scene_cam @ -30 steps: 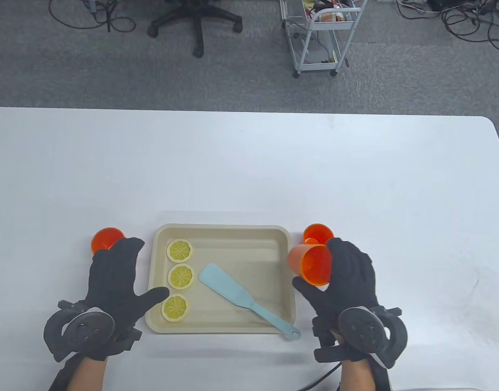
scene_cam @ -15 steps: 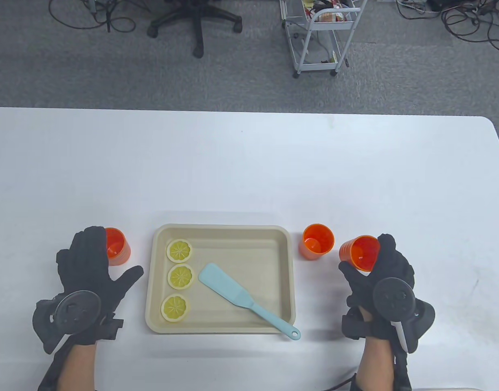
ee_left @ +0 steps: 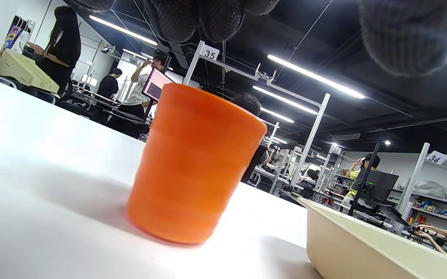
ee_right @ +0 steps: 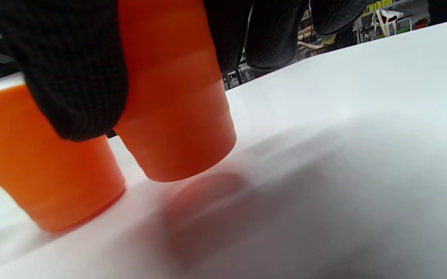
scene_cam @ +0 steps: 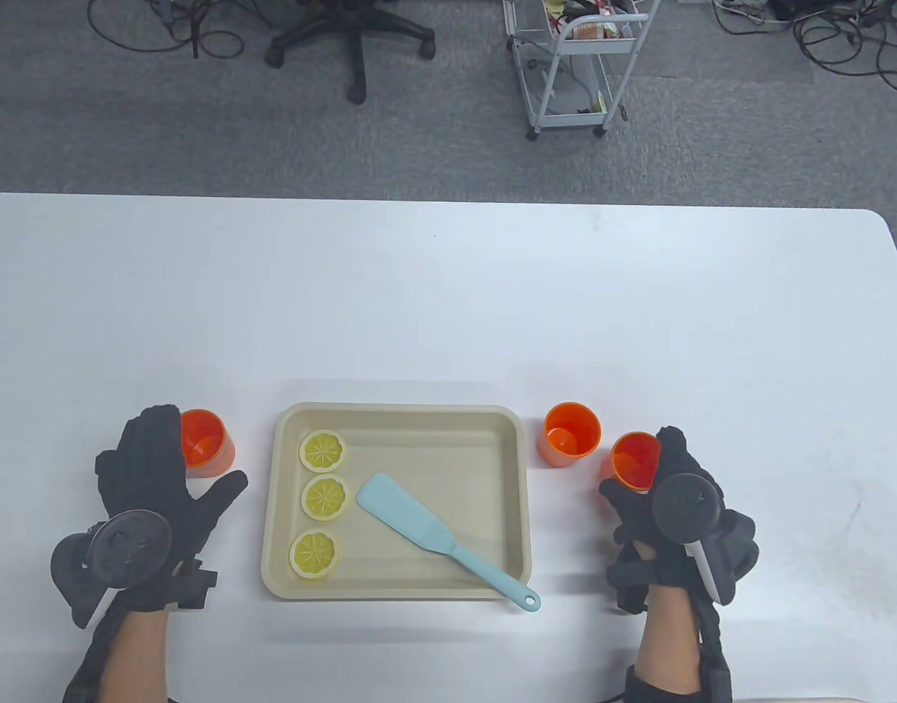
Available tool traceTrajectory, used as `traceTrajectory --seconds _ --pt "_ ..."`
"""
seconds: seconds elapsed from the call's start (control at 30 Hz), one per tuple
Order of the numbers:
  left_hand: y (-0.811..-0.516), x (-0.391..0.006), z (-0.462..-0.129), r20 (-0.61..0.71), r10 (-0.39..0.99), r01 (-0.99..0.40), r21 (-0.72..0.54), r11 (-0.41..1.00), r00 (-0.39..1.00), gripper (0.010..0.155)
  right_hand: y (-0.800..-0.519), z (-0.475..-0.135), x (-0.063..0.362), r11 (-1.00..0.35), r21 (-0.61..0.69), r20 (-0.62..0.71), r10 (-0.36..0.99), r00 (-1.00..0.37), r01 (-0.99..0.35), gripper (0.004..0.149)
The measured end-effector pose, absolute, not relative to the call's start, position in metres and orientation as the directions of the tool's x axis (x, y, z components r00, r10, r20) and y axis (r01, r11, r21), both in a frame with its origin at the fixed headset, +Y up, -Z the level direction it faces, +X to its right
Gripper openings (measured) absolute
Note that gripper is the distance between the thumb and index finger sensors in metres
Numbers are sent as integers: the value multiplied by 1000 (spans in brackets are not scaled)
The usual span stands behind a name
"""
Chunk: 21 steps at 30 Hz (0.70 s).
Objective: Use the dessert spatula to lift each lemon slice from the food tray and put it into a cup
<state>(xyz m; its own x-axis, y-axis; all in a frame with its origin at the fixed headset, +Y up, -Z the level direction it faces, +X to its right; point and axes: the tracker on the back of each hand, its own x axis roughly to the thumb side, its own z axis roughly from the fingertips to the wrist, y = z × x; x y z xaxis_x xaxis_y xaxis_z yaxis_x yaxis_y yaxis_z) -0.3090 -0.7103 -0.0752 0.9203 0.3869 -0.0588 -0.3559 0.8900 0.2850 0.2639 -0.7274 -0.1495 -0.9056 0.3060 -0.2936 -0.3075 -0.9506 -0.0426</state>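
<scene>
Between the hands, spatula in tray, handle end pointing toward right hand, nearer and gripping a cup just off the surface; left hand relaxed beside another cup; slices by left hand

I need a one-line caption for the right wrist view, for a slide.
Right hand holds an orange cup tilted just above the white table, beside a second cup.

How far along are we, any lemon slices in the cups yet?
None yet. All three lemon slices lie in the food tray, and the dessert spatula rests there untouched. Two orange cups stand set out; the right hand holds a third cup just above the table. The left hand is open. All scooping remains.
</scene>
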Motion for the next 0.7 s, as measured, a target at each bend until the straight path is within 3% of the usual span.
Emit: traceTrajectory --seconds 0.33,0.47,0.7 --pt "-710 -311 -76 -78 389 -355 279 893 918 108 -734 -150 266 -945 -2 -309 312 -898 -328 104" --pt "-710 -313 -77 -97 401 -361 285 888 911 107 -723 -144 260 -952 -19 -280 299 -912 -306 117" --pt "-724 -323 -91 -202 425 -386 204 900 883 113 -689 -126 237 -943 -205 -179 299 -937 -262 115"
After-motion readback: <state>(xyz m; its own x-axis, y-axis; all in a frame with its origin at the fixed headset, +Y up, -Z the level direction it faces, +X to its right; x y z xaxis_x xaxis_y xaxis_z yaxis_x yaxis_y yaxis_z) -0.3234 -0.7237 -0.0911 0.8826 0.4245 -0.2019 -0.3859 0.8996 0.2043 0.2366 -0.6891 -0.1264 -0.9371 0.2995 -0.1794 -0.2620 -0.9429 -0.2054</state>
